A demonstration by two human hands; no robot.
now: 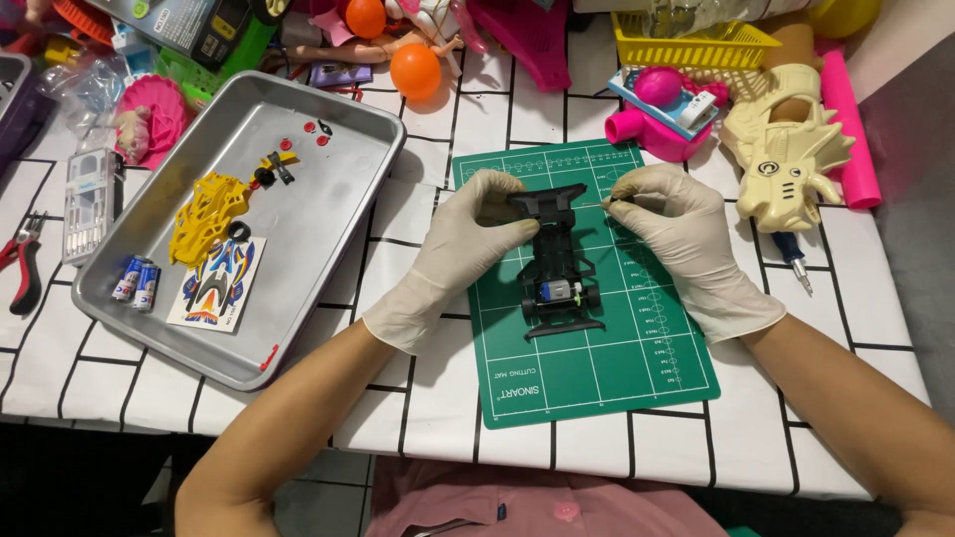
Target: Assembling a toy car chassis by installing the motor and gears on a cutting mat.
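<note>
Toy car chassis [557,264] lengthwise away, hands [468,244] at far end, perhaps gripping

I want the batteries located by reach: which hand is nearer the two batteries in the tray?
Left. The left hand holds the car chassis beside the tray; the right hand is farther from the batteries.

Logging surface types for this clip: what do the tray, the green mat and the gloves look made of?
The tray looks like brushed metal: grey, dull sheen, rolled rim. The green mat seems matte rubbery plastic with a printed white grid. The gloves on the left hand and right hand look like thin cream latex, wrinkled at the cuffs.
</note>
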